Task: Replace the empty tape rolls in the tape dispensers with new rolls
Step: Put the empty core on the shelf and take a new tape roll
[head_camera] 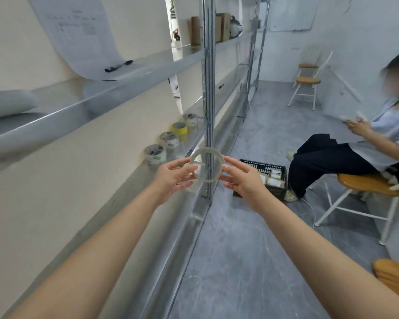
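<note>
Two bare forearms reaching in from the lower corners of the frame, no sleeves, watch or bracelet anywhere along them. Left hand (171, 178) and right hand (247, 180) ungloved, no rings visible, short plain nails on slim fingers.

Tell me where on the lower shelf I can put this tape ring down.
The lower shelf is bare from under your left hand back toward you, between the wall and the shelf's front lip. It is crowded ahead: three clear tape rolls and a yellow roll stand in a line along the wall. Both hands hold the tape ring.
</note>
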Demonstrator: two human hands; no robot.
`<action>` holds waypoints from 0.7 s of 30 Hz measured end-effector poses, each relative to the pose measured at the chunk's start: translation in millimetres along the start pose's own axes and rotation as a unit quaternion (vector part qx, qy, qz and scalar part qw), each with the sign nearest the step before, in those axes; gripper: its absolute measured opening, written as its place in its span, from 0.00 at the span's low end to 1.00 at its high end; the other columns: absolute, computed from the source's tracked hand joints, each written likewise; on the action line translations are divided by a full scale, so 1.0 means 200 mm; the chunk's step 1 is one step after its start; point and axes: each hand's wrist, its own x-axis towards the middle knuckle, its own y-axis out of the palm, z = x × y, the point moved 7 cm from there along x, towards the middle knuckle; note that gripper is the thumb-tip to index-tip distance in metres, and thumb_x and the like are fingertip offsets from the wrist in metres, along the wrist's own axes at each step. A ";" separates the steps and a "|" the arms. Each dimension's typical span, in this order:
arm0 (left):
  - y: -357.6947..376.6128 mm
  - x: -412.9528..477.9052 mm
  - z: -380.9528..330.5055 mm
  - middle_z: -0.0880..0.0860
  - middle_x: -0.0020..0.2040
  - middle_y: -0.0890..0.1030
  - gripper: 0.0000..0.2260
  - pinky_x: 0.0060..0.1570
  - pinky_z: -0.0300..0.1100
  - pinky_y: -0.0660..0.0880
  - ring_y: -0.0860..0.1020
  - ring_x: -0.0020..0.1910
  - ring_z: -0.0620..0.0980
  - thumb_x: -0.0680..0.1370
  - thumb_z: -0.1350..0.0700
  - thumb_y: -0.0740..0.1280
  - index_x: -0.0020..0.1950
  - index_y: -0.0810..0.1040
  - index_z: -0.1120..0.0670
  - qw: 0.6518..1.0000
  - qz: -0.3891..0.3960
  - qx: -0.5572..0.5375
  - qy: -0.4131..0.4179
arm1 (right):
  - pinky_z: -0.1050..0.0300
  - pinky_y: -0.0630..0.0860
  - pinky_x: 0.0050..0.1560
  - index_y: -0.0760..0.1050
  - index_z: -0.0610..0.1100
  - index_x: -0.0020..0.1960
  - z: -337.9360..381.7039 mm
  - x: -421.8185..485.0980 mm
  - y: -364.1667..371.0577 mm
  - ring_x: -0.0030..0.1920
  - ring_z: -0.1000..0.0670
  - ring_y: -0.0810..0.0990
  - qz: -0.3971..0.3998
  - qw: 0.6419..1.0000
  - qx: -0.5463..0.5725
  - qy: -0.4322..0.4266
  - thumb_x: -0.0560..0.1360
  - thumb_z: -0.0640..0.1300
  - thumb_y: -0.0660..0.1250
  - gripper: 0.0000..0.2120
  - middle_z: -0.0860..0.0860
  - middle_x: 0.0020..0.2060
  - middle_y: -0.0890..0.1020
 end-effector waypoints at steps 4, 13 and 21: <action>-0.01 0.33 -0.14 0.55 0.44 0.86 0.18 0.48 0.47 0.79 0.83 0.40 0.52 0.63 0.58 0.76 0.51 0.79 0.51 1.000 0.015 -0.014 0.009 | 0.54 0.78 0.48 0.79 0.47 0.61 0.12 0.34 0.00 0.52 0.43 0.84 -0.003 1.000 -0.025 -0.018 0.76 0.41 0.69 0.14 0.40 0.52 0.84; -0.09 0.88 -0.23 0.52 0.48 0.85 0.24 0.50 0.45 0.78 0.83 0.43 0.50 0.63 0.56 0.77 0.59 0.80 0.52 0.999 0.018 -0.032 -0.010 | 0.52 0.80 0.50 0.79 0.45 0.60 0.14 0.92 -0.02 0.51 0.43 0.84 -0.013 0.999 -0.032 -0.009 0.75 0.41 0.70 0.13 0.42 0.51 0.84; -0.18 1.24 -0.27 0.49 0.46 0.85 0.13 0.50 0.43 0.77 0.83 0.42 0.49 0.71 0.60 0.73 0.52 0.81 0.47 0.999 -0.019 -0.024 -0.017 | 0.55 0.81 0.48 0.77 0.42 0.62 0.07 1.37 -0.02 0.50 0.45 0.84 0.009 1.000 -0.009 0.014 0.75 0.40 0.70 0.15 0.42 0.54 0.83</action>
